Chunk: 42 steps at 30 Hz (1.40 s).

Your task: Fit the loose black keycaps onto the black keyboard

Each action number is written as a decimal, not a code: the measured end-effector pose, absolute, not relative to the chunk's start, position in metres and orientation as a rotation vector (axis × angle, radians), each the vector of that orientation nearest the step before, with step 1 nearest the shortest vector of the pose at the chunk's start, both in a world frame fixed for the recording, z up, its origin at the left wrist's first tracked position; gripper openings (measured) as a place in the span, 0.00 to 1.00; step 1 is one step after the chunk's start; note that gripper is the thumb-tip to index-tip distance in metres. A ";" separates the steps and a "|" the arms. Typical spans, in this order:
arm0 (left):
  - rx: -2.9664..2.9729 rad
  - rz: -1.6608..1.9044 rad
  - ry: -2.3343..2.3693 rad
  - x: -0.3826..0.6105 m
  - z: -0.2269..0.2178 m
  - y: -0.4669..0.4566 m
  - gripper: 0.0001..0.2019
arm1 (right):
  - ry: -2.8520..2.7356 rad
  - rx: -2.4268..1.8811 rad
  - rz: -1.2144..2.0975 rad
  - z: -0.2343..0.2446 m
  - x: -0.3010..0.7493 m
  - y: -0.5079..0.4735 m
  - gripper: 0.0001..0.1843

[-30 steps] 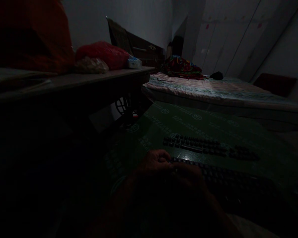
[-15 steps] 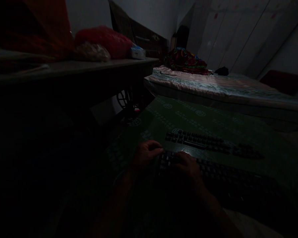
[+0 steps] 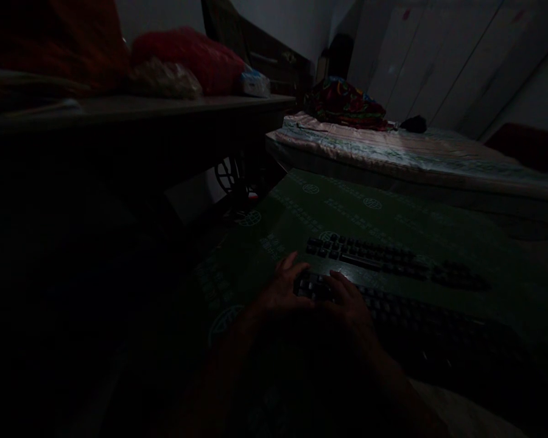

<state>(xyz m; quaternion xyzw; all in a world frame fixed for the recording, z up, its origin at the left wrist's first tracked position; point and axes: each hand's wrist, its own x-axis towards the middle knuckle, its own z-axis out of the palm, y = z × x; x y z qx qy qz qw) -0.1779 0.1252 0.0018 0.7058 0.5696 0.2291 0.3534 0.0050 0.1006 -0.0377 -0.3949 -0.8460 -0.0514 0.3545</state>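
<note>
A dark keyboard lies on the green board in dim light. At its left end is my left hand, fingers spread apart, with the thumb over the keys and the index finger by the far corner. My right hand rests over the keys just to the right, fingers stretched forward and its lower part lost in shadow. No object shows in either hand. Beyond the keyboard, loose black keycaps are laid out in rows, a long bar-shaped one among them.
The green printed board carries the keyboard and keycaps. To the left stands a dark table with a red bag and a small box. Behind is a bed with a patterned cloth heap.
My left hand has moved right, onto the keyboard's left end, and its pinched fingers have spread. My right hand has shifted slightly, its fingers straighter. The whole view has tilted a little.
</note>
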 end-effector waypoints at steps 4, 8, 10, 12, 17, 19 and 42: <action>1.851 0.551 1.470 -0.178 0.002 0.126 0.41 | -2.195 -1.010 -0.092 -0.039 0.007 0.103 0.04; 1.860 0.542 1.456 -0.178 0.001 0.126 0.41 | -2.223 -0.959 -0.111 -0.037 0.010 0.107 0.03; 1.862 0.540 1.453 -0.178 0.001 0.126 0.41 | -2.257 -0.932 -0.115 -0.035 0.011 0.109 0.03; 1.862 0.540 1.450 -0.178 0.001 0.125 0.40 | -2.265 -0.921 -0.118 -0.034 0.013 0.110 0.04; 1.856 0.534 1.448 -0.177 0.001 0.125 0.39 | -2.225 -0.940 -0.099 -0.038 0.010 0.107 0.05; 1.852 0.532 1.452 -0.177 0.002 0.124 0.38 | -2.204 -0.939 -0.125 -0.039 0.009 0.105 0.06; 1.872 0.503 1.449 -0.174 0.002 0.127 0.37 | -2.249 -0.926 -0.360 -0.040 -0.007 0.097 0.14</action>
